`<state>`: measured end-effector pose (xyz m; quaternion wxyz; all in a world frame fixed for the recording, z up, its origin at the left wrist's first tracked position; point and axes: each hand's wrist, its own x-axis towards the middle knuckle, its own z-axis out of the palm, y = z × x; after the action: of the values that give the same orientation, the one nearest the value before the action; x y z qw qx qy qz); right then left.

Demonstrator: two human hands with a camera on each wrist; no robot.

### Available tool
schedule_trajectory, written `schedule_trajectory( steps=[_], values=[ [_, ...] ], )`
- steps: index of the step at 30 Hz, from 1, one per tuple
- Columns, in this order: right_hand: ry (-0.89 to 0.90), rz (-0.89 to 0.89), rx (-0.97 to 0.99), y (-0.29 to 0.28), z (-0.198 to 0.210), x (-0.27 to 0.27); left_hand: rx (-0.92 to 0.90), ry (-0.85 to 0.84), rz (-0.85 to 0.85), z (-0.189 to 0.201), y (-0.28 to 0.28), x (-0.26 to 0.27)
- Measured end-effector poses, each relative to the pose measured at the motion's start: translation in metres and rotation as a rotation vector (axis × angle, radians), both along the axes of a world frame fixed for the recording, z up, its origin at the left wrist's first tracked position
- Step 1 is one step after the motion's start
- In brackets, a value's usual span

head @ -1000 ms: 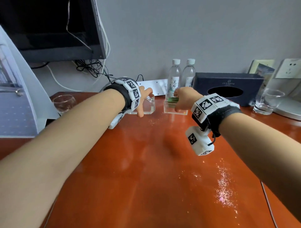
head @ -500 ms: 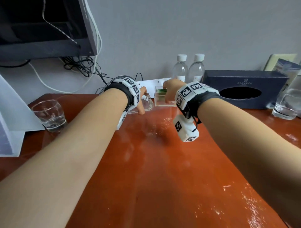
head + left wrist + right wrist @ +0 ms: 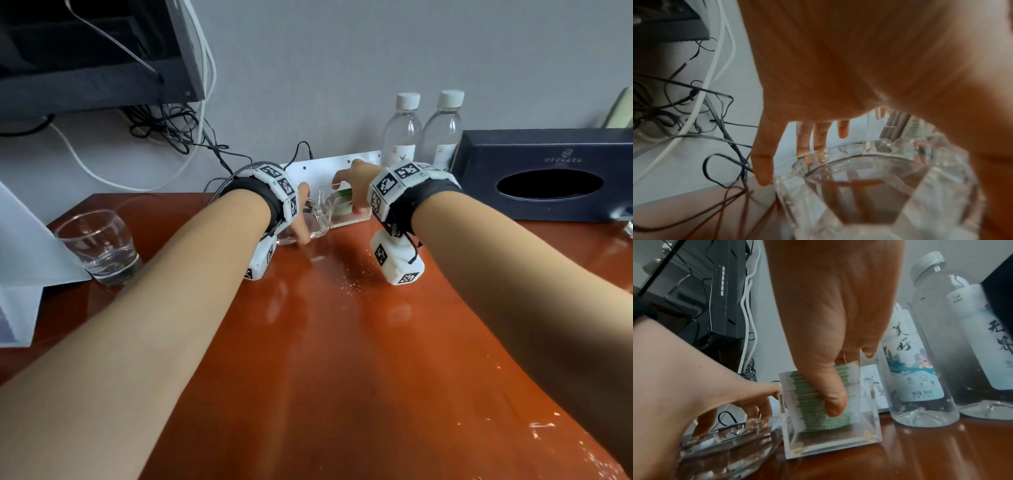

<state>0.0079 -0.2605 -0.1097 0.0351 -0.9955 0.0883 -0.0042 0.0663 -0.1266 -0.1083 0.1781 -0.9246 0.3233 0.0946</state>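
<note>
A heavy clear glass dish (image 3: 318, 226) sits at the back of the red-brown table (image 3: 342, 342). My left hand (image 3: 303, 205) grips it from above, fingertips over the far rim (image 3: 838, 149) and thumb on the near side. Just right of it stands a clear square box (image 3: 346, 219) holding a stack of green packets (image 3: 809, 410). My right hand (image 3: 352, 185) grips this box, thumb (image 3: 830, 395) inside against the packets and fingers behind the back wall. In the right wrist view the dish (image 3: 725, 447) touches the box (image 3: 830, 443).
Two capped water bottles (image 3: 400, 137) stand by the wall behind the box, a dark tissue box (image 3: 548, 171) to their right. A drinking glass (image 3: 99, 246) is at the left, beside a white panel. Tangled cables (image 3: 171, 126) and a white power strip (image 3: 329, 164) lie behind the dish.
My right hand has slid the clear box leftward, away from the bottles and up against the dish. The head view has swung left and tilted down.
</note>
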Motion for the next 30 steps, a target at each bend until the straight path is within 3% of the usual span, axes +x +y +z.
schedule_trajectory(
  steps=[3,8,19,30],
  values=[
    [0.081,-0.015,-0.069,0.001,0.001,0.008,-0.008,0.041,0.004,-0.006,0.001,-0.002],
    [0.056,-0.029,-0.143,0.003,0.000,0.012,-0.072,0.048,0.019,-0.011,-0.002,0.005],
    [-0.044,-0.139,0.002,0.010,0.002,-0.004,-0.263,-0.029,-0.014,-0.018,0.006,-0.003],
    [-0.102,-0.045,-0.018,0.038,0.019,-0.040,-0.356,-0.080,-0.055,0.006,0.032,-0.021]
  ],
)
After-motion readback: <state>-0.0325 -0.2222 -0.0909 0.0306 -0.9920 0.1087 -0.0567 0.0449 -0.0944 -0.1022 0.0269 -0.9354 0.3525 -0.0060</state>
